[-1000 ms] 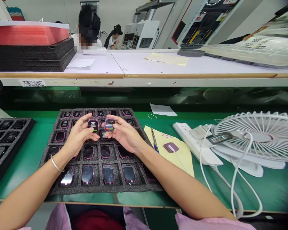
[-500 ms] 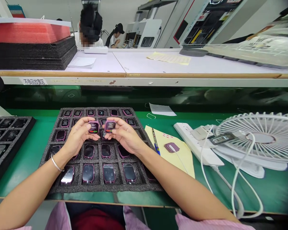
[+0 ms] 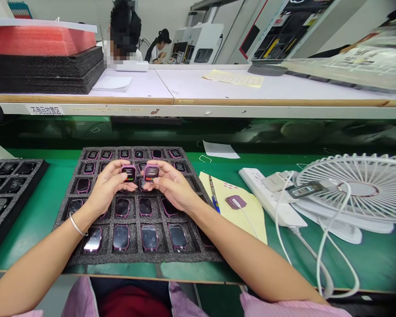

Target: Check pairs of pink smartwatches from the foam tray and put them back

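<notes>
My left hand [image 3: 106,187] holds a small purple-rimmed watch body [image 3: 128,172] with a lit screen between thumb and fingers. My right hand [image 3: 170,184] grips a second lit watch body [image 3: 151,172] right beside it. Both are held just above a dark foam tray [image 3: 66,211] whose pockets hold several more such watch bodies, most with dark screens, such as one [image 3: 149,237] in the near row. A thin bracelet sits on my left wrist.
A second foam tray [image 3: 6,185] of black devices lies at the left. To the right are a yellow paper [image 3: 247,211] with a pen [image 3: 212,192] and a purple charger puck [image 3: 235,202], a white power strip [image 3: 267,193], cables and a white fan [image 3: 356,189]. Other people work behind the raised shelf.
Both watch bodies tilted forward and dropped a little closer to the tray. My hands stayed over the same spot.
</notes>
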The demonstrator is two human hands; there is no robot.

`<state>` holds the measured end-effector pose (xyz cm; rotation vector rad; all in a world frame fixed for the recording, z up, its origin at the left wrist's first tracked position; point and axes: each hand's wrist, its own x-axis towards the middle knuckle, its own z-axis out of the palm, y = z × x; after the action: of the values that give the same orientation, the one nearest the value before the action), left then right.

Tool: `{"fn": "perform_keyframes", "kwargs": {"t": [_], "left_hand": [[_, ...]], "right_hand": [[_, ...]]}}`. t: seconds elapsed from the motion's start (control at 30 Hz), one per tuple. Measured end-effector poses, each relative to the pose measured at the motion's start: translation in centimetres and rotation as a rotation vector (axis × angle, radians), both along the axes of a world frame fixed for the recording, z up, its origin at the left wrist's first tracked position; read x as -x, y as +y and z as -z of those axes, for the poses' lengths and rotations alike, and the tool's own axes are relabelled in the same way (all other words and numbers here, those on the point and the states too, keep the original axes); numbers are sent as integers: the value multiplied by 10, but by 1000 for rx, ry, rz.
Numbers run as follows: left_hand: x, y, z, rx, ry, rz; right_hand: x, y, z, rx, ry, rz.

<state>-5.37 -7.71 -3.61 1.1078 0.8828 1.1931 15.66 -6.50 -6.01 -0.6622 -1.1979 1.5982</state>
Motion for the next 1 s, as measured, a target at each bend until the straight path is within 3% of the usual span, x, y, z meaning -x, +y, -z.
{"fn": "perform_keyframes", "kwargs": {"t": [0.17,1.0], "left_hand": [[-4,0,1,-42,85,-36],[-1,0,0,-107,91,25]], "right_hand": [[1,0,0,17,16,-13],[1,-1,-1,16,21,-20]]}}
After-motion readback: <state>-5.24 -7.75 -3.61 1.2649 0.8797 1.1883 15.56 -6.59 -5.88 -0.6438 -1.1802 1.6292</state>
